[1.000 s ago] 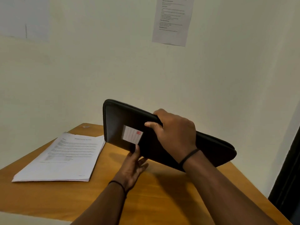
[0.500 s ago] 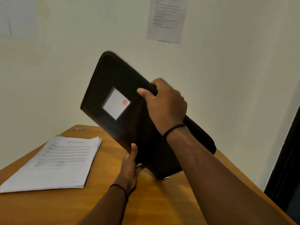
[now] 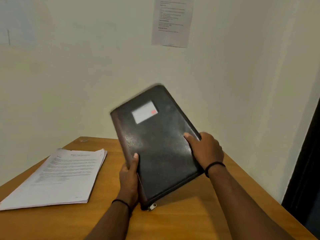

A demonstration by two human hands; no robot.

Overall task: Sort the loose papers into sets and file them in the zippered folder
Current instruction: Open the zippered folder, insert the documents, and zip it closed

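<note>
Our left hand [image 3: 129, 177] and right hand [image 3: 206, 149] clamp the zippered folder [image 3: 161, 146] above the wooden table [image 3: 190, 220]; papers [image 3: 58, 177] lie left, pale wall [image 3: 86, 84] behind.

I see the folder [image 3: 161, 146] tilted at frame centre, its lower corner near the surface [image 3: 199, 220]. My left hand [image 3: 129, 181] takes its left edge, my right hand [image 3: 206, 149] its right. The paper stack [image 3: 57, 177] lies lower left; a notice [image 3: 172, 21] hangs upper right.

A wooden table [image 3: 199, 220] lies under both hands. A printed notice [image 3: 172, 21] hangs on the pale wall [image 3: 86, 75] high above them. A dark door frame [image 3: 304, 170] stands right of the right hand.
</note>
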